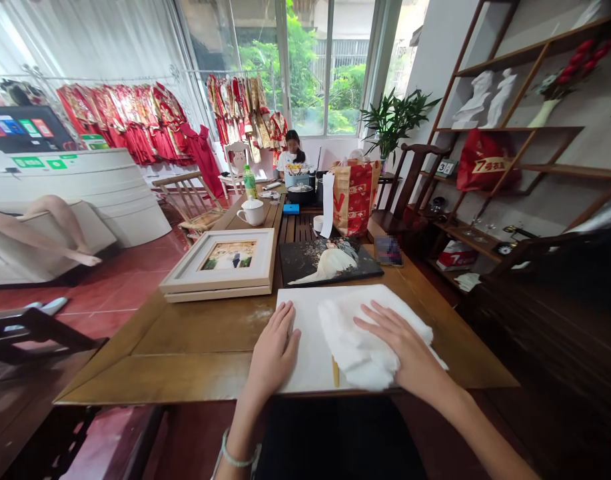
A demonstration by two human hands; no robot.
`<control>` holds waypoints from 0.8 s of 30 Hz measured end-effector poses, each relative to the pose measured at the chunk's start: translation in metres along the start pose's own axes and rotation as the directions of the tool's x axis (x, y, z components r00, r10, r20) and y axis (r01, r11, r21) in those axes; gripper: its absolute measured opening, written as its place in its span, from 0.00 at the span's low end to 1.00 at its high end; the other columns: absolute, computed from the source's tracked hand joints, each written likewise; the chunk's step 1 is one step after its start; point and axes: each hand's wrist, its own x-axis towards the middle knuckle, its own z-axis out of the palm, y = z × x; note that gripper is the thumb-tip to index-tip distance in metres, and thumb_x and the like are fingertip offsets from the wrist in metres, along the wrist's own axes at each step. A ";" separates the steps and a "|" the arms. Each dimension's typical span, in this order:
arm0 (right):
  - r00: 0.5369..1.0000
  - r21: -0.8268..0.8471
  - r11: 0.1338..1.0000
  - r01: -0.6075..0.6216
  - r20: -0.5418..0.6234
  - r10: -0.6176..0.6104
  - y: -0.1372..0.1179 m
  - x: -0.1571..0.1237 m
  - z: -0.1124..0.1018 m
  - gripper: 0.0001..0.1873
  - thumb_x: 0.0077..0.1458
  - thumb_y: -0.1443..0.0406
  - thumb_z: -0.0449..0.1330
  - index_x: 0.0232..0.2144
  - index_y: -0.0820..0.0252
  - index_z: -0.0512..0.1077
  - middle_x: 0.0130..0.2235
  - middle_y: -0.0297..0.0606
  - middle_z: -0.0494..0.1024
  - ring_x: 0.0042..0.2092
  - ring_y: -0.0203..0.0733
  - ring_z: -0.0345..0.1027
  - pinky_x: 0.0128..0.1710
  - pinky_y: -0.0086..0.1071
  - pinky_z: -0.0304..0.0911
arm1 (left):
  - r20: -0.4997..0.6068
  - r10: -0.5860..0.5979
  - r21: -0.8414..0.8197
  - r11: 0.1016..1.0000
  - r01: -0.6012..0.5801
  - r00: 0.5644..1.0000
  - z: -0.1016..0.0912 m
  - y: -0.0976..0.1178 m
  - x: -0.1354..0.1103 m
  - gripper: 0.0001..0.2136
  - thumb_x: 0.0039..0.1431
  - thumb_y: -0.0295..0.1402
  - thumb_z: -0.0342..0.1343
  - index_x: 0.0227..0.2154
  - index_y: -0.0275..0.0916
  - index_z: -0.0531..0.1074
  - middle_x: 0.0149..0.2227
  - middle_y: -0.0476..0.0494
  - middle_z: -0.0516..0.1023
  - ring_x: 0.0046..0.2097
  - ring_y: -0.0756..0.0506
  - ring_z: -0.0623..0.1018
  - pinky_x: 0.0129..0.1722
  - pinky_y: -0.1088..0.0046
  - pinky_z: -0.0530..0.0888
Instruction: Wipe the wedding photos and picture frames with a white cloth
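A flat white board (304, 333) lies at the table's near edge. My left hand (275, 350) rests on its left side, with fingers stretched forward and the thumb apart. On the board's right part is a bunched white cloth (355, 333). My right hand (398, 337) lies over the cloth's right side, fingers spread and pressing on it; its thumb is not clearly visible. A small yellowish strip (336, 372) shows beside the cloth near the front edge; what it belongs to is hidden.
Beyond the board are framed pictures (220, 267) at left and a dark print with a white dress (330, 262). Further back stand a white lidded cup (252, 211), a green-labelled bottle (249, 181) and a red-and-brown paper bag (355, 197). A person (291, 157) sits at the far end.
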 end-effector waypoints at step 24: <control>0.994 0.007 0.996 -0.089 -0.057 0.090 0.011 0.025 0.005 0.33 0.43 0.74 0.54 0.55 0.56 0.66 0.61 0.43 0.62 0.64 0.49 0.46 0.61 0.51 0.46 | 0.028 -0.012 -0.008 1.000 0.013 1.000 -0.002 -0.003 0.000 0.21 0.63 0.33 0.44 0.58 0.39 0.61 0.63 0.41 0.60 0.65 0.41 0.57 0.62 0.56 0.59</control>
